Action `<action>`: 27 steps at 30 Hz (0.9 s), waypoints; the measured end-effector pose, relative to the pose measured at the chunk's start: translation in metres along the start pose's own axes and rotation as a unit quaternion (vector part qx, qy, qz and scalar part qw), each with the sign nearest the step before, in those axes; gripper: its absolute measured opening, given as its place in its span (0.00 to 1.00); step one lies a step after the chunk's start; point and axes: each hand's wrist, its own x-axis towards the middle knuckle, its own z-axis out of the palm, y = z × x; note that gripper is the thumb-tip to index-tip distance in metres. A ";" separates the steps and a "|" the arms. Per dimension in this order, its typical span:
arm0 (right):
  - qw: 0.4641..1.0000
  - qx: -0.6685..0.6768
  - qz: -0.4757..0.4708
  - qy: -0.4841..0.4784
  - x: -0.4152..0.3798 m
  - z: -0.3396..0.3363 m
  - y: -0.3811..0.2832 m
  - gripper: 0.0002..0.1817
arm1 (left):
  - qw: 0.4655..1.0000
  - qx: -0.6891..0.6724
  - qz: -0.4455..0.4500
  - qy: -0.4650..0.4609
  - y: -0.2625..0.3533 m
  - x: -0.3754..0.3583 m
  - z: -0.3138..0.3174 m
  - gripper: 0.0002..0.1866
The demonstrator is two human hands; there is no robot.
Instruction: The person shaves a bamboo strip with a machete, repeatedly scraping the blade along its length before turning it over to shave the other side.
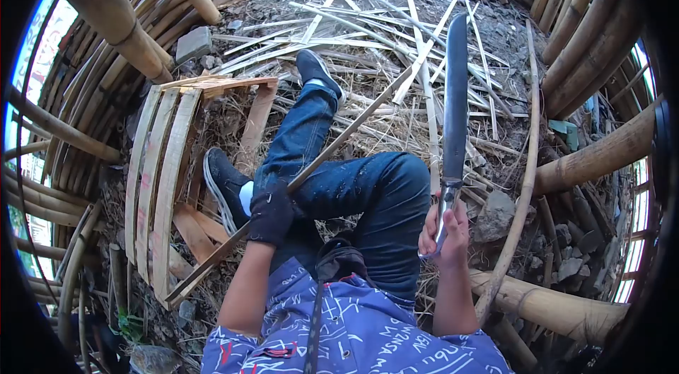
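Observation:
My left hand (271, 213), in a black glove, grips a long thin bamboo strip (353, 126) that runs from lower left to upper right across my jeans-clad legs. My bare right hand (445, 229) holds the handle of a long machete (454, 98), its blade pointing up and away from me, apart from the strip. I am seated on the ground with my left leg stretched forward and my right knee bent.
A wooden pallet (159, 176) lies at my left. Many split bamboo strips (368, 20) litter the dirt ahead. Thick bamboo poles (601, 155) ring the spot, with stones (494, 215) by my right knee and a long curved strip (527, 162) at right.

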 end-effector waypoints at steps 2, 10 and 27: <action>1.000 0.009 0.013 0.004 -0.001 0.002 0.003 0.21 | 1.000 -0.018 -0.004 0.008 0.007 -0.008 -0.010 0.05; 0.979 -0.196 -0.001 0.060 -0.008 -0.006 0.000 0.21 | 0.988 -0.066 0.038 0.133 0.019 -0.051 -0.006 0.14; 0.746 -0.643 -0.089 0.147 -0.028 -0.051 0.000 0.21 | 0.983 -0.163 -0.008 -0.087 0.063 -0.090 0.015 0.23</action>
